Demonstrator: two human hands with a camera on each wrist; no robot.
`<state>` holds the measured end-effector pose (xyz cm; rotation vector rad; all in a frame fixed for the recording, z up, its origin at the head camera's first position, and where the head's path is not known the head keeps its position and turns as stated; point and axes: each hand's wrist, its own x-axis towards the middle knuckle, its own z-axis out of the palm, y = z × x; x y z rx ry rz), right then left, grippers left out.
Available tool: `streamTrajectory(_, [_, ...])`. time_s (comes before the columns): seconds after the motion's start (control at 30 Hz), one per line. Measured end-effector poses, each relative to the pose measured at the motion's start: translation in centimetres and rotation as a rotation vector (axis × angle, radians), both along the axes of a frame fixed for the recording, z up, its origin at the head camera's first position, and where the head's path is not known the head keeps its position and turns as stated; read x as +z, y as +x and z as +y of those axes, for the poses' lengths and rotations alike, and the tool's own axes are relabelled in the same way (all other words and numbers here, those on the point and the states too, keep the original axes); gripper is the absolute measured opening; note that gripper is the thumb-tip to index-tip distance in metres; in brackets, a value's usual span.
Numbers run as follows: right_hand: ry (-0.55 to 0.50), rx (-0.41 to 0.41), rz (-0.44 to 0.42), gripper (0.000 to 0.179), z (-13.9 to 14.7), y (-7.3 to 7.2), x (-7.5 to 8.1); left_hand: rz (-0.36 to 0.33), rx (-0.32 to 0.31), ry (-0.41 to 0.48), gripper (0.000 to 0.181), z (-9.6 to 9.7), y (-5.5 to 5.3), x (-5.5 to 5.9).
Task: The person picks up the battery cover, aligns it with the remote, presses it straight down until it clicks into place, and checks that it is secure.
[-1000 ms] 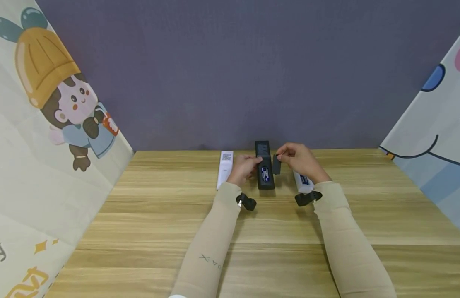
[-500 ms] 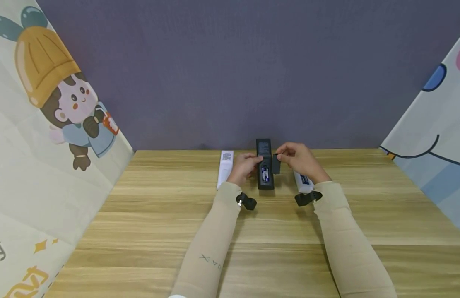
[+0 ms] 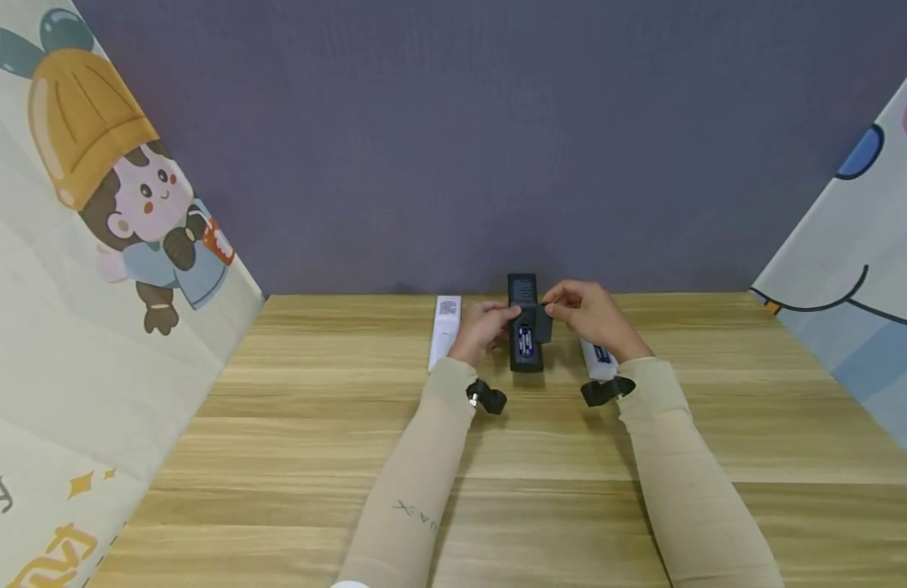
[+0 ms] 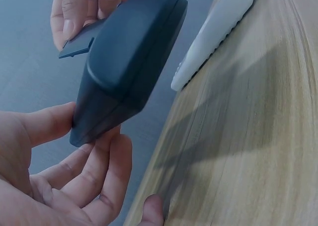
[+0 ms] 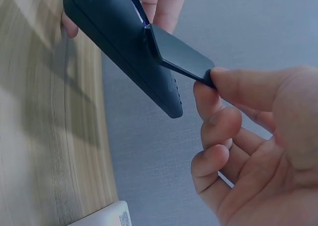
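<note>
A black remote control [image 3: 525, 359] is held back side up above the table, its battery bay uncovered with batteries [image 3: 526, 341] inside. My left hand [image 3: 484, 331] grips it from the left, thumb on top and fingers beneath. In the right wrist view, my right hand [image 5: 258, 131] pinches one end of a black battery cover [image 5: 181, 54] between thumb and forefinger. The cover is tilted, and its far end lies against the edge of the remote beside the bay. In the left wrist view, the remote [image 4: 129, 52] hides most of the cover [image 4: 79, 42].
A white remote [image 3: 443, 331] lies left of my left hand. Another white remote [image 3: 598, 359], with a battery showing, lies partly under my right wrist. Behind the wooden table [image 3: 350, 408] stands a dark wall [image 3: 453, 147].
The black remote has shifted slightly right. The cover, which was beside the remote, now overlaps its right edge. Both hands keep their holds.
</note>
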<state>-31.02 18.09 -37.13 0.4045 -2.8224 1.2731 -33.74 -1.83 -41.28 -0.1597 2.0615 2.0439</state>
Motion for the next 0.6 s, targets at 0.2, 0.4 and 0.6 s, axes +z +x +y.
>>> streamTrajectory(0.2, [0.004,0.005,0.009,0.017,-0.11,-0.08,0.06,0.004,-0.017,0.008,0.029,-0.07,-0.02,0.02])
streamTrajectory(0.4, [0.002,0.015,0.018,0.017,-0.25,0.01,0.20,0.012,-0.019,0.000,0.029,-0.18,-0.04,-0.03])
streamTrajectory(0.6, [0.008,0.010,0.011,0.017,-0.54,0.14,0.27,0.023,-0.013,0.043,0.026,-0.13,-0.03,-0.17])
